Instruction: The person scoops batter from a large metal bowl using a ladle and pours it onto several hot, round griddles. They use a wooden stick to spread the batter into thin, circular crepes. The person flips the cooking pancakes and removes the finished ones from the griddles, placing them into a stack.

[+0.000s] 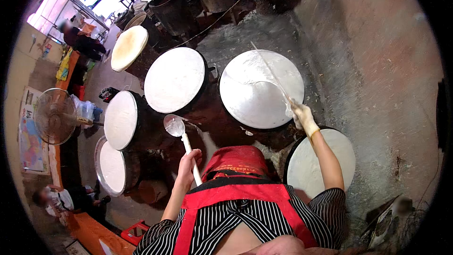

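My left hand (pixel 190 163) grips the pale handle of a ladle (pixel 174 125), whose round bowl hangs over the dark floor area between the griddles. My right hand (pixel 303 117), in a whitish glove, holds a long thin spreading stick (pixel 270 71). That stick lies across a round metal griddle (pixel 262 108) in front of me. White batter (pixel 247 69) covers the far part of this griddle, while its near part shows bare shiny metal. Under my right forearm is another griddle with a white sheet of batter (pixel 318 163).
Several round griddles stand to the left, including one with a white layer (pixel 175 79). Browned flatbreads (pixel 129 47) lie farther back. A fan (pixel 55 116) stands at far left. One person (pixel 81 39) is at upper left, another (pixel 62 198) at lower left. A wall (pixel 382 78) rises on the right.
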A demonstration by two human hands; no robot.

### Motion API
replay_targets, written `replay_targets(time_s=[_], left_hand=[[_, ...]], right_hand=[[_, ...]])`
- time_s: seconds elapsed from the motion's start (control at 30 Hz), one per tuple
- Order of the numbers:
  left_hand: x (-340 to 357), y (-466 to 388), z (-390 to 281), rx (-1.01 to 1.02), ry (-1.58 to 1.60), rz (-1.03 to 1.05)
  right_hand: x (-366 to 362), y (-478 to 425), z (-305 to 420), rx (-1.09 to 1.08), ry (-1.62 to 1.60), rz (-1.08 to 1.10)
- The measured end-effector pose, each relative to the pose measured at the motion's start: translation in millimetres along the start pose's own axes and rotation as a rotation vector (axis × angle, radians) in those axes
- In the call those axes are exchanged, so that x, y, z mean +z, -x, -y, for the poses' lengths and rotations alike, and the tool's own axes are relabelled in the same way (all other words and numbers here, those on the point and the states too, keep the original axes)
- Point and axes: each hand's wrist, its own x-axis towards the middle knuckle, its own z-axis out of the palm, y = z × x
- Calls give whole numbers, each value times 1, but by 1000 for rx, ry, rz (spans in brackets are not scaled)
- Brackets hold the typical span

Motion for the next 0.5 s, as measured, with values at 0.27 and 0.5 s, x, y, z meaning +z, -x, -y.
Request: replay_targets(time_s=[0.27, 0.5], left_hand=[[-5, 10, 0, -61, 7, -25], [2, 18, -12, -92, -73, -42]], right_hand=[[-33, 9, 12, 81, 70, 342], [1, 27, 34, 100, 160, 301]])
